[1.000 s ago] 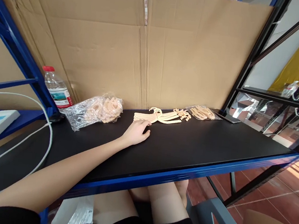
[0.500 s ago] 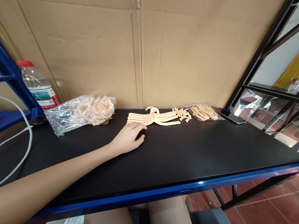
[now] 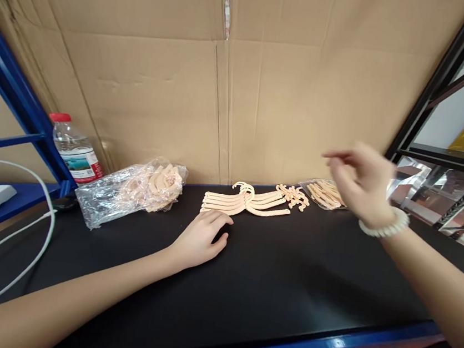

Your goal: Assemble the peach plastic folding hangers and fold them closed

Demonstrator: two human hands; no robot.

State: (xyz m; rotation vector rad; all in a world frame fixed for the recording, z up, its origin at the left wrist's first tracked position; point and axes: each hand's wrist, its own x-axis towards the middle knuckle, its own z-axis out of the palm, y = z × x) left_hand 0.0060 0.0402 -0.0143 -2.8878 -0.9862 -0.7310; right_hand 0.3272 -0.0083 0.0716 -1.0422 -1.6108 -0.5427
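My left hand rests on the black table, its fingers loosely stretched and the thumb apart, with nothing in it. Its fingertips lie by the near left end of a row of beige plastic clothes hangers, perhaps touching them. To the right of these is a small pile of beige curved pieces. Somewhat blurred, my right hand hangs in the air over the table's right side, thumb and forefinger apart and nothing seen between them. Behind it, a clear bag of beige strips is partly hidden.
A crumpled clear bag of beige pieces lies at the left, beside a red-capped water bottle. A white cable loops over the left end. Cardboard stands behind the table; a black rack stands at the right.
My right hand has come up from the lower right to above the table. My left hand stays by the hangers. The camera view has shifted a little.
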